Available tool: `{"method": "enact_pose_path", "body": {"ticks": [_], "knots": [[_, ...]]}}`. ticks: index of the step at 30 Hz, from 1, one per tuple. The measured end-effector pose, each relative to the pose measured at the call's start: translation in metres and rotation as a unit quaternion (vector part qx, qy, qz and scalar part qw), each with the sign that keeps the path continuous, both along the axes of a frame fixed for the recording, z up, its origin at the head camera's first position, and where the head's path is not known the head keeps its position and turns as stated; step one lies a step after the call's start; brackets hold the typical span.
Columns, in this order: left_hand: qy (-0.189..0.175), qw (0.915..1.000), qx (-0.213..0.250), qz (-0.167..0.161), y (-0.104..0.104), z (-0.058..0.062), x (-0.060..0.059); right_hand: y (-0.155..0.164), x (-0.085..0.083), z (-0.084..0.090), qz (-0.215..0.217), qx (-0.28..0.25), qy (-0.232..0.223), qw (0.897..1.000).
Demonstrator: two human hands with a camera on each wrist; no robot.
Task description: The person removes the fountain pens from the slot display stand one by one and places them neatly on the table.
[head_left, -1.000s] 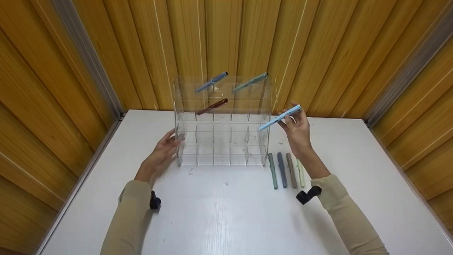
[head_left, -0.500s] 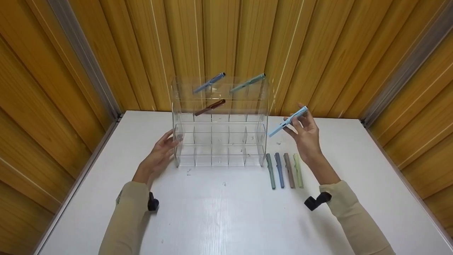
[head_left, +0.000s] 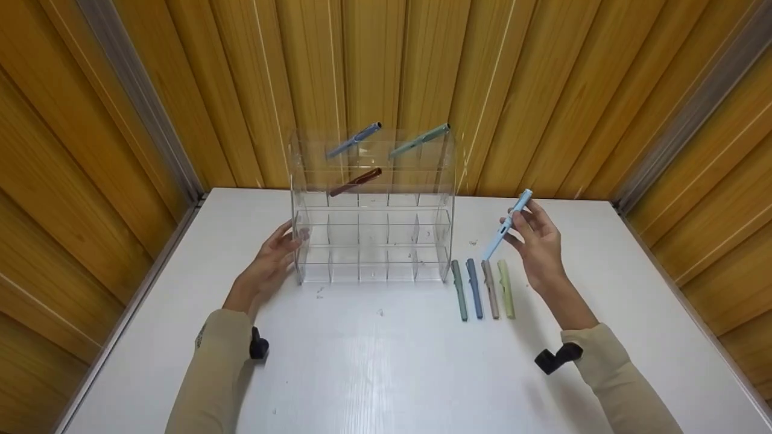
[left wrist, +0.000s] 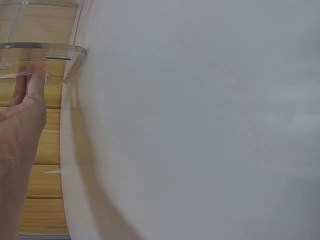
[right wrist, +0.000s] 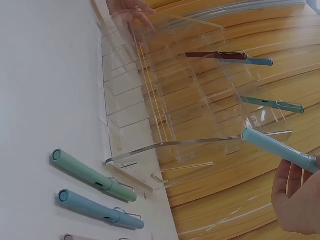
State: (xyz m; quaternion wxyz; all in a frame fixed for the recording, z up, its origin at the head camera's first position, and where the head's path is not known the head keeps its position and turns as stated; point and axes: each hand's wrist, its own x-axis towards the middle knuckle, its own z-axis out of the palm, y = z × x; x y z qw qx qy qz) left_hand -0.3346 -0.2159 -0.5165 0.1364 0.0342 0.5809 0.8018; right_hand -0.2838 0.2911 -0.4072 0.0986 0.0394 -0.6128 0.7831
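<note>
A clear acrylic pen rack with rows of compartments stands on the white table. My left hand rests against its left side, fingers fairly straight; the left wrist view shows fingertips at the clear panel. To the right of the rack, my right hand pinches a light blue pen above the table, tilted with its lower end toward the rack. Slanted in the rack are a blue pen, a green pen and a dark red pen.
Lying side by side right of the rack are a green pen, a blue pen, a brown pen and a pale green pen. Wood-patterned panels rise behind the table.
My right hand has drawn back right and toward me from the rack, and the light blue pen has swung steeper. My left hand stays at the rack's side.
</note>
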Motion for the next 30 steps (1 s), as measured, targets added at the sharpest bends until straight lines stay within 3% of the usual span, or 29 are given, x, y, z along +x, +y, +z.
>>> {"method": "enact_pose_path", "body": {"ticks": [15,22,30], "knots": [[0.023,0.9997,0.002,-0.006,-0.002,0.001,0.0,0.03,0.015,-0.019,-0.022,0.062,-0.079,0.995],[0.002,1.0,0.002,-0.002,-0.002,0.001,0.001,0.04,0.019,-0.025,-0.028,0.078,-0.105,0.991],[0.007,1.0,0.003,0.002,-0.007,0.001,0.005,0.047,0.022,-0.037,-0.03,0.108,-0.118,0.987]]}}
